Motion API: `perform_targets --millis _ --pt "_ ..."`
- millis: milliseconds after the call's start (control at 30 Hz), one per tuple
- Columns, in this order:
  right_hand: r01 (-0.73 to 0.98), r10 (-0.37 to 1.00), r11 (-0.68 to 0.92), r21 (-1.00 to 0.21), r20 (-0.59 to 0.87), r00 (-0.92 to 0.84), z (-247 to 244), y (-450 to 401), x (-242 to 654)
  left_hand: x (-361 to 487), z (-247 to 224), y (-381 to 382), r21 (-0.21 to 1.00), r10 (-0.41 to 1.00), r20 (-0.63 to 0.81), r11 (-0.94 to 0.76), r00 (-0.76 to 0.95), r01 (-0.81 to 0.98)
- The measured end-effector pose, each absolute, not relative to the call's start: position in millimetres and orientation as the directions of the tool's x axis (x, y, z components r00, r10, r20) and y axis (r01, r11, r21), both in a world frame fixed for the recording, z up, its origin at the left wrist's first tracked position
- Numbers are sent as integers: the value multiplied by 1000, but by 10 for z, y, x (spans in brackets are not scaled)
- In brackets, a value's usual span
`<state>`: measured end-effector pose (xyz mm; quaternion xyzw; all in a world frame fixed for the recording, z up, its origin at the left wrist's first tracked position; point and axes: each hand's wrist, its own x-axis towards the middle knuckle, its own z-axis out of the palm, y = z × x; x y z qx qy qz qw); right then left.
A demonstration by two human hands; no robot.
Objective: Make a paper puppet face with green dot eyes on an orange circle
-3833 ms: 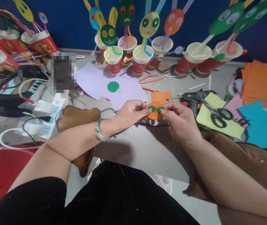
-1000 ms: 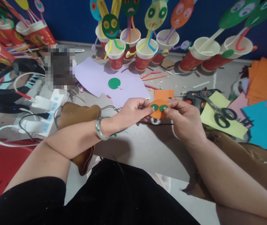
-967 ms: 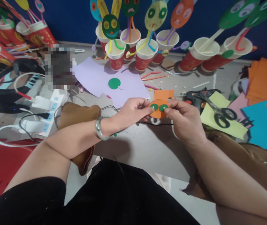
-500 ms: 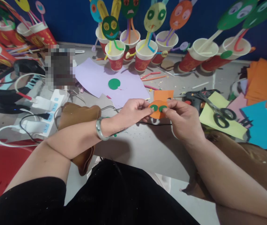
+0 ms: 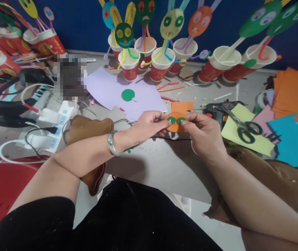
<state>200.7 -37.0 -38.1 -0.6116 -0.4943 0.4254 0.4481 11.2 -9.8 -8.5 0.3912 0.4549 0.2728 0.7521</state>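
Between my two hands is an orange paper oval (image 5: 175, 127), held above the table by its left and right edges. Two green paper pieces (image 5: 171, 120) lie side by side on it, one near each thumb. My left hand (image 5: 151, 124), with a bangle on the wrist, pinches the left side, its thumb on top. My right hand (image 5: 205, 134) grips the right side, thumb pressed at the right green piece. Behind the oval lies an orange paper scrap (image 5: 182, 106). A green paper circle (image 5: 128, 95) rests on a lilac sheet (image 5: 104, 85) farther back.
Red paper cups (image 5: 129, 64) with paper-faced figures line the back. Scissors (image 5: 246, 129) lie on yellow-green paper at right, beside a glue gun (image 5: 215, 109), blue paper (image 5: 295, 143) and orange sheets (image 5: 292, 94). A power strip (image 5: 60, 129) with cables is at left.
The view has shifted slightly. Both hands keep their hold on the orange oval, with the thumbs still at the green pieces.
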Motion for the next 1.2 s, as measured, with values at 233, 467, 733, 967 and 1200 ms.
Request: perform_targets --millis 233,467,733,967,1200 --pt "206 981 -137 -969 -104 164 -369 -365 2008 113 -77 -83 845 781 -456 530 427 -67" --pt "156 981 -131 -979 -105 163 -362 -355 1970 123 -68 -61 854 801 -479 520 360 -20" --pt "121 979 -152 -981 -132 155 -377 -348 1959 115 -74 -40 865 811 -467 502 354 -10" --pt "143 980 -149 -978 -126 157 -373 -358 1951 120 -84 -51 859 802 -473 511 365 -9" --pt "124 974 -186 -975 -166 153 -370 -353 1949 104 -124 -42 877 810 -452 481 375 18"
